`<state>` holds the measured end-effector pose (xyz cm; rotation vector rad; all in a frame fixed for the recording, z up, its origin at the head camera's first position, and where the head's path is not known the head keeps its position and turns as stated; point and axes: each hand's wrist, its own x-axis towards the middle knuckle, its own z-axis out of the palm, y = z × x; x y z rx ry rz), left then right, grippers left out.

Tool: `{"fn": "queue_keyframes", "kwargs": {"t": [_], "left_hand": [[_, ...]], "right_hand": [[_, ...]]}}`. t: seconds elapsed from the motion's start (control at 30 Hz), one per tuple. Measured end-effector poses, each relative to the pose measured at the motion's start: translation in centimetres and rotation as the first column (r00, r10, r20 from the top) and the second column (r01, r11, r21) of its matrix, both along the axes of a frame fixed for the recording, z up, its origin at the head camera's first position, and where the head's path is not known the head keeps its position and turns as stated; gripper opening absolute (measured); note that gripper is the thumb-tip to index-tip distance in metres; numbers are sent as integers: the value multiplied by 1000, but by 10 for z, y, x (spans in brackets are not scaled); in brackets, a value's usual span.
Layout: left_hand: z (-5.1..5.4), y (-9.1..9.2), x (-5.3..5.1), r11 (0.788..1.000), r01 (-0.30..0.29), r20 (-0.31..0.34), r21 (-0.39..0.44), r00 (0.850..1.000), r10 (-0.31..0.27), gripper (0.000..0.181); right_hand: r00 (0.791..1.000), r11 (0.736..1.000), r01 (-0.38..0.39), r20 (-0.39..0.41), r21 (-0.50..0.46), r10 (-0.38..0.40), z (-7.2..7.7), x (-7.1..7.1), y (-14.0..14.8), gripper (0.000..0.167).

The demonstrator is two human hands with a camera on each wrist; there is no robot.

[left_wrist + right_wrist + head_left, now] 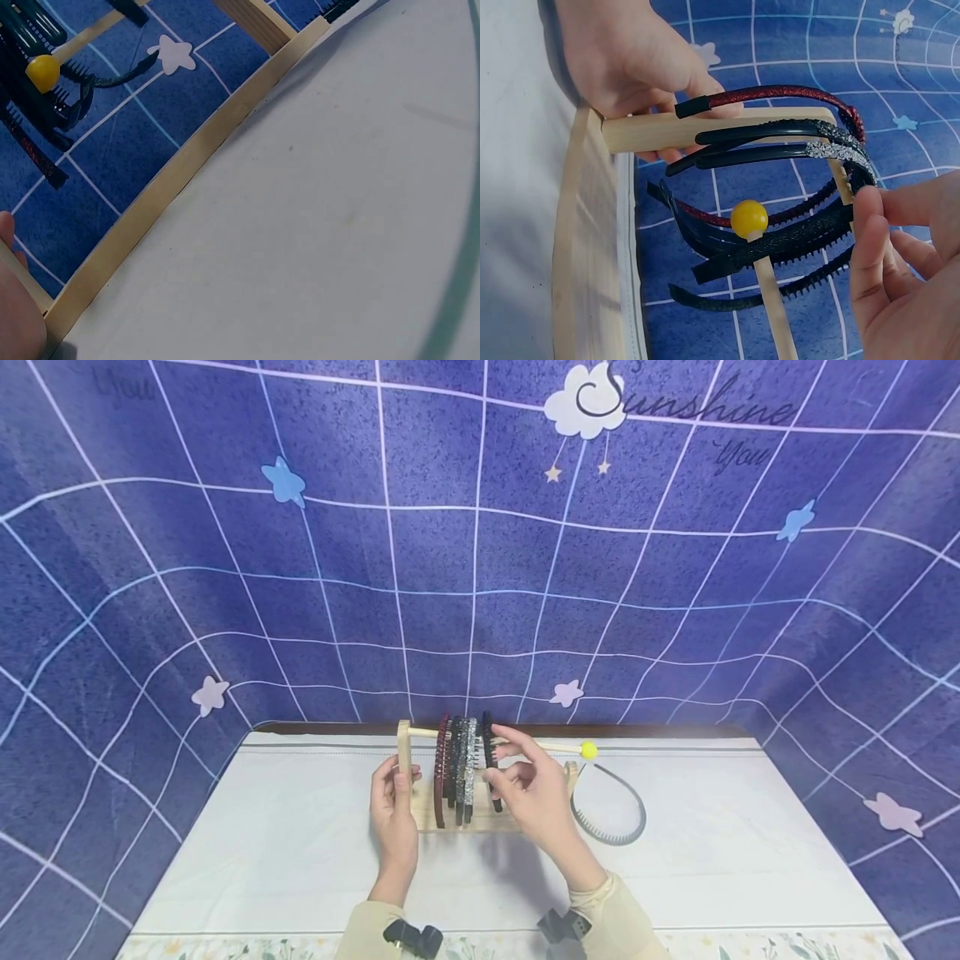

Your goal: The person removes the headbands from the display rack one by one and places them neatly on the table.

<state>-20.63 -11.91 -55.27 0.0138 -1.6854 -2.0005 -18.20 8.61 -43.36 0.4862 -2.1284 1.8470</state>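
Observation:
My left hand (395, 822) grips the left upright (404, 752) of a wooden stand, thumb in front. Several headbands hang on the stand's rod: a dark red one (440, 777), a glittery silver one (471, 760) and dark ones. At the right of this group, my right hand (540, 797) pinches a black headband (488, 735) between thumb and fingers. The right wrist view has the fingertips at the black band's upper end, near the silver band (829, 151), and the left hand (634, 67) on the upright. A yellow ball (588, 750) tops a rod.
A grey toothed headband (640, 818) lies on the white table (720, 843), right of the stand's other upright (572, 770). The stand's wooden base (161, 191) rests on the cloth. Behind hangs a blue gridded curtain (435, 560).

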Motion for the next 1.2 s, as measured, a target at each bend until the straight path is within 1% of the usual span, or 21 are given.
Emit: {"fn": "queue_keyframes", "kwargs": {"t": [0.17, 0.33, 0.5, 0.8, 1.0, 1.2], "left_hand": [[1, 0, 1, 1000, 2, 4, 2, 1000, -2, 36], [0, -1, 0, 1000, -1, 3, -3, 1000, 1, 36], [-1, -1, -1, 1000, -7, 6, -3, 1000, 7, 36], [-1, -1, -1, 1000, -8, 20, 4, 1000, 8, 37], [1, 0, 0, 1000, -3, 22, 4, 1000, 3, 37], [1, 0, 0, 1000, 0, 28, 6, 1000, 0, 37]], "right_hand": [[1000, 1000, -16, 21, -24, 17, 0, 1, 2, 67], [1000, 999, -24, -9, -37, 24, 0, 0, 5, 65], [1000, 999, -5, -19, -43, 4, 1, 1, 8, 64], [1000, 998, 0, 4, -62, 0, 4, 2, 12, 67], [999, 997, 20, 40, -72, -17, 5, 1, 14, 68], [998, 995, 32, 50, -97, -27, 8, 2, 16, 70]]}}
